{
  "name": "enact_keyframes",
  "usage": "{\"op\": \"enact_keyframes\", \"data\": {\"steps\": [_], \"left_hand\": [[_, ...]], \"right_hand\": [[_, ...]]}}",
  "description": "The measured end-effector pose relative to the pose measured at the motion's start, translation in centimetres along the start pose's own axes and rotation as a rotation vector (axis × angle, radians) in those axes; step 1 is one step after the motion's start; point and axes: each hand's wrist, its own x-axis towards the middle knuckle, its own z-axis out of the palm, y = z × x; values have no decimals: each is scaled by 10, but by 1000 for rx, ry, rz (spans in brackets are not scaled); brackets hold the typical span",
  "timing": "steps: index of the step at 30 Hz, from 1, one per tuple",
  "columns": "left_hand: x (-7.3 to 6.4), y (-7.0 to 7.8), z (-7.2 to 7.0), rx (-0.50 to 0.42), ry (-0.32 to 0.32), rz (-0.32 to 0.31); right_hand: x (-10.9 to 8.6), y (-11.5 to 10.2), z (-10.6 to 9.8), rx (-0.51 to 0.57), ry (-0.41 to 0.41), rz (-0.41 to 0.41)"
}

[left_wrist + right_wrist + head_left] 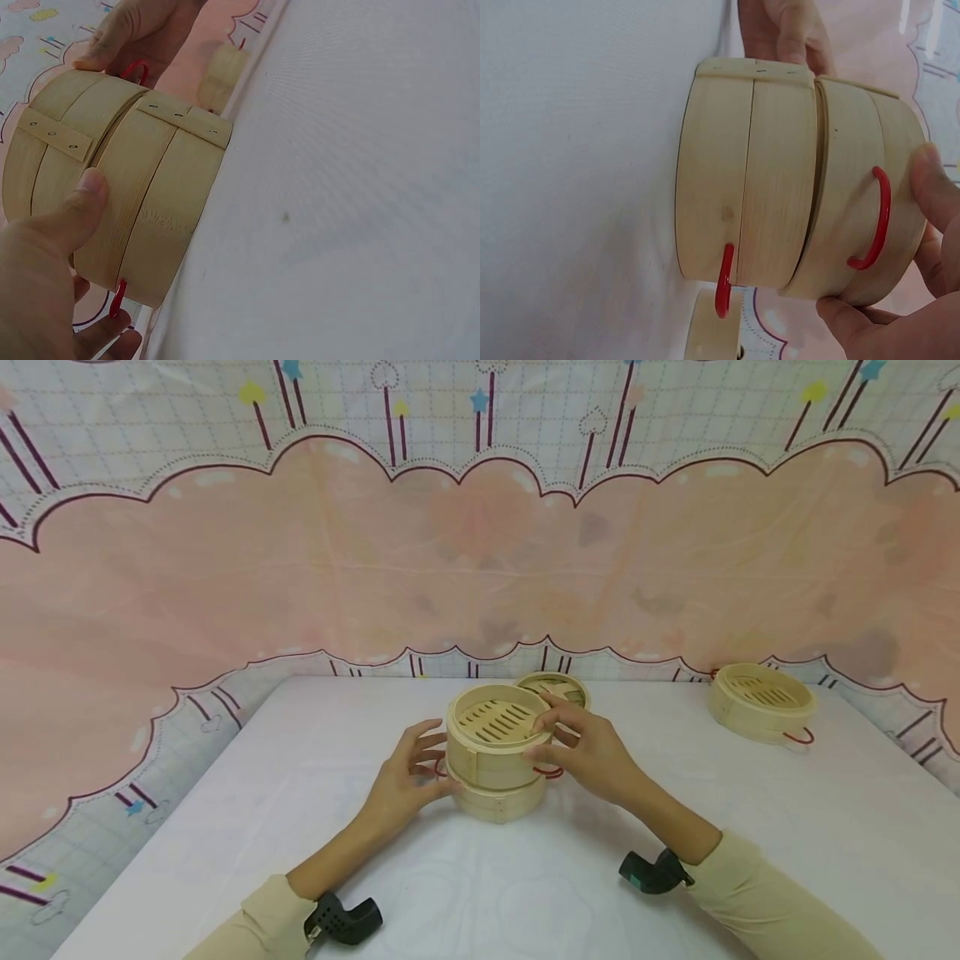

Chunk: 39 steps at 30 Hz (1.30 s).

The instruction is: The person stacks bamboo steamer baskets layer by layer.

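Two round bamboo steamer baskets are stacked on the table, in the middle of the head view. The upper basket (495,766), its slatted base showing inside, sits slightly tilted on the lower basket (498,807), with a thin gap between them in the right wrist view. My right hand (588,747) grips the upper basket at its right rim, index finger over the edge and thumb on the side. My left hand (401,777) holds the stack's left side, its thumb (88,196) near the seam and fingers behind. Red handles (879,217) stick out from both baskets.
Behind the stack is a round bamboo piece (558,683) with a woven top, partly hidden. Another steamer basket (761,697) with red handles stands at the back right of the white table (300,760). A patterned cloth (375,568) hangs behind the table.
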Motion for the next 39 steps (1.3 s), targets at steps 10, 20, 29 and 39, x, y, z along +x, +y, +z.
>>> {"op": "enact_keyframes", "data": {"steps": [10,20,29,39], "left_hand": [[0,-13,0,9,1,4],[-3,-6,1,12,4,4],[-4,-7,2,-7,7,7],[-1,-6,1,14,16,19]], "right_hand": [[-3,1,1,-35,11,8],[-5,3,7,-40,6,-31],[-7,2,8,-88,8,-37],[-4,3,4,-64,-51,-58]]}}
